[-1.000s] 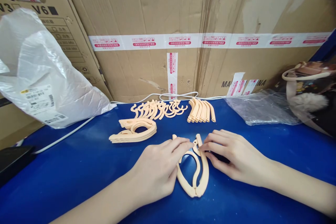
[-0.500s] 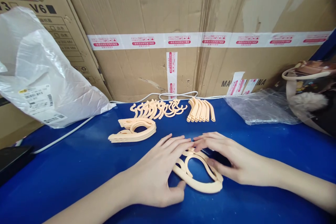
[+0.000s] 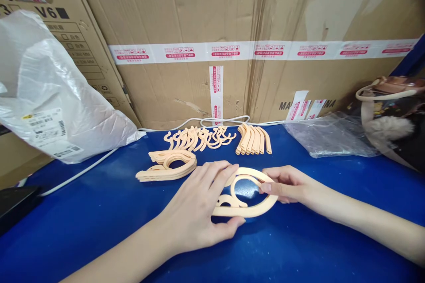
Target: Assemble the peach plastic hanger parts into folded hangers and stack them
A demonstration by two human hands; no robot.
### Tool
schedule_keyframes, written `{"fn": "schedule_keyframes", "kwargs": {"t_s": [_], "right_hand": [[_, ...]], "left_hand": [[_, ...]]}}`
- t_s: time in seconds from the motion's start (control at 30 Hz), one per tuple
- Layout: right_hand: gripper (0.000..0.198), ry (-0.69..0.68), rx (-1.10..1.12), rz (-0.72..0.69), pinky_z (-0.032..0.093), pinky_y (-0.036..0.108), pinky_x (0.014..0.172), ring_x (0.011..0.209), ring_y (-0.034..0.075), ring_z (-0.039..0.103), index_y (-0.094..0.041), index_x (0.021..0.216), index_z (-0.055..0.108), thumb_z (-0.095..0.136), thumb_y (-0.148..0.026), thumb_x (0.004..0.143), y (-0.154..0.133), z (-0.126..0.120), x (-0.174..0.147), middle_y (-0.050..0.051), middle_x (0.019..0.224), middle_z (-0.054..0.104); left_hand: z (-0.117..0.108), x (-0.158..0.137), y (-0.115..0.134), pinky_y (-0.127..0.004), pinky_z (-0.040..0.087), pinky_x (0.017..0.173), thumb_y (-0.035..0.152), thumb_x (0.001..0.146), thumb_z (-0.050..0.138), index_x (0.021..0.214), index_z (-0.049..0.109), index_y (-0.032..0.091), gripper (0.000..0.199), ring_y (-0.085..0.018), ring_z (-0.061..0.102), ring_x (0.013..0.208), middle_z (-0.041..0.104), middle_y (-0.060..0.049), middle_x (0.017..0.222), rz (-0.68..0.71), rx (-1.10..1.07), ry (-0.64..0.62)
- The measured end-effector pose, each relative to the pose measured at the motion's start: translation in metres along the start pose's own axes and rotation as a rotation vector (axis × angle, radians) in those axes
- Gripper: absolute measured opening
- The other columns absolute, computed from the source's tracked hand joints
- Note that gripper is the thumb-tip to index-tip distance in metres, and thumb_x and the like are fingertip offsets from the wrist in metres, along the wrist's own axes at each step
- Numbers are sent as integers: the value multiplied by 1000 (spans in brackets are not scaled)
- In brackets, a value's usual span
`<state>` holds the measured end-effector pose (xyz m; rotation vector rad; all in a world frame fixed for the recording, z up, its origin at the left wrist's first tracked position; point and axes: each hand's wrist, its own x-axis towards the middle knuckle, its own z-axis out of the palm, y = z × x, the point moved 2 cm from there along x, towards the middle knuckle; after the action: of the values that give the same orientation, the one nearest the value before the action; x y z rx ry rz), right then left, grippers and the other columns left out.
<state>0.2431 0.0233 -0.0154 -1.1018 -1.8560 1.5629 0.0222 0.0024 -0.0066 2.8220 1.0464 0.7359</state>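
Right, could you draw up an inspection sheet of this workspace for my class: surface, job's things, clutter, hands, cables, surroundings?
Surface: blue tabletop.
Job's things: held cream frame; stacked frames to its left; hook pieces and curved bars farther back.
Clutter: white parcel bag and dark flat object at left; clear plastic bag and fluffy pompom at right.
Hands: left hand grips across the frame's left part; right hand pinches its right end.
Cables: white cable at left; more along the back edge.
Surroundings: taped cardboard box behind; second box at left.

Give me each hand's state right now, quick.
Left hand: closed, holding the left end of the cream curved frame.
Right hand: closed, pinching that frame's right end.
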Motion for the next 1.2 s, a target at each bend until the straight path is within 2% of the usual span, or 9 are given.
{"fn": "schedule_keyframes", "kwargs": {"t_s": [0.13, 0.5, 0.67, 0.73, 0.8, 0.9, 1.0, 1.1, 1.2], "right_hand": [[38, 4, 118, 29, 17, 22, 47, 51, 6, 23, -15, 75, 53, 64, -50, 81, -4, 3, -1, -7, 59, 31], [38, -26, 49, -8, 19, 24, 51, 57, 8, 25, -16, 73, 50, 63, -50, 83, -7, 3, -3, -6, 63, 31], [40, 6, -17, -111, 22, 23, 49, 52, 7, 31, -16, 68, 49, 56, -50, 89, -4, 1, -1, -6, 58, 38], [45, 42, -30, -160, 27, 23, 49, 53, 9, 37, -15, 76, 54, 41, -53, 95, -3, -2, -2, -3, 59, 46], [50, 92, -93, -186, 34, 24, 51, 57, 11, 45, -14, 92, 59, 29, -53, 99, -3, -6, -4, 1, 66, 54], [41, 131, -425, -252, 47, 30, 72, 82, 18, 58, -18, 113, 60, 41, -50, 96, -6, -8, -7, 6, 91, 64], [41, 57, -774, -368, 40, 42, 99, 117, 25, 49, -24, 125, 56, 53, -47, 92, -10, -3, -9, 10, 128, 54], [51, -12, -929, -377, 34, 48, 106, 132, 28, 37, -26, 136, 47, 52, -50, 91, -7, 2, -8, 9, 146, 39], [56, -43, -967, -364, 31, 50, 108, 135, 29, 33, -27, 139, 44, 52, -53, 90, -3, 3, -6, 9, 150, 34]], "left_hand": [[3, 0, -1, -47, 39, 102, 43, 76, 67, 140, 26, 19, 80, -29, 41, 123, 42, -12, 139, 2, -7, -56], [3, 1, -2, -48, 40, 98, 60, 78, 63, 142, 24, 18, 86, -30, 48, 117, 49, -12, 134, 33, 43, -43], [-3, 3, 4, -45, 42, 95, 48, 82, 64, 139, 29, 16, 74, -29, 49, 113, 51, -12, 130, 36, 98, -4], [-14, 6, 6, -43, 42, 96, 42, 83, 64, 136, 33, 17, 67, -28, 48, 114, 49, -12, 130, 15, 119, 14], [-31, 9, 3, -41, 41, 99, 38, 82, 64, 134, 37, 18, 62, -27, 46, 118, 48, -11, 130, -31, 122, 34], [-62, 11, -16, -39, 44, 96, 42, 80, 65, 131, 41, 20, 61, -26, 48, 115, 49, -9, 126, -139, 105, 80], [-85, 5, -47, -43, 43, 95, 54, 80, 62, 125, 50, 22, 57, -28, 51, 111, 55, -7, 119, -227, 127, 61], [-93, -9, -79, -42, 40, 101, 56, 82, 58, 130, 46, 23, 60, -29, 49, 119, 51, -6, 132, -392, 26, 13], [-88, -22, -99, -41, 39, 104, 58, 80, 58, 133, 44, 21, 66, -31, 45, 126, 48, -4, 138, -507, -58, -67]]}}
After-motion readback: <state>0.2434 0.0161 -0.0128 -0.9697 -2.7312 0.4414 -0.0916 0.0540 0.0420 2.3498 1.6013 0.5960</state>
